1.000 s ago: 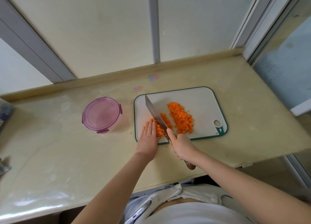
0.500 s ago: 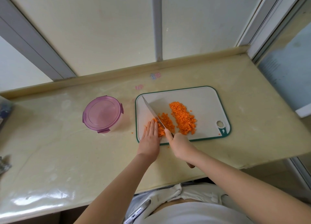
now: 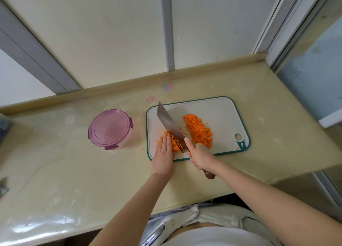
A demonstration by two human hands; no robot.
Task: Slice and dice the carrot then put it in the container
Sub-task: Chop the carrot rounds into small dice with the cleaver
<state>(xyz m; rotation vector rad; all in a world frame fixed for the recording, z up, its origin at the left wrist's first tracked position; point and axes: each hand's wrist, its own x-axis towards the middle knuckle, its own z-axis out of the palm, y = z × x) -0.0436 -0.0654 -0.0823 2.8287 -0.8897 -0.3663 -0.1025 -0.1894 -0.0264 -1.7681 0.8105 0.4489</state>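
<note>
On the cutting board (image 3: 222,112), the right hand (image 3: 200,158), curled round the knife (image 3: 170,124), has raised the blade again over the carrot strips (image 3: 174,142) pressed under the left hand (image 3: 163,153) with its flat, straight fingers, so dicing is unfinished and the lidded container (image 3: 110,128) waits alongside.

knife handle (image 3: 210,175) mostly hidden, clutter (image 3: 4,124) apparently blurred
</note>
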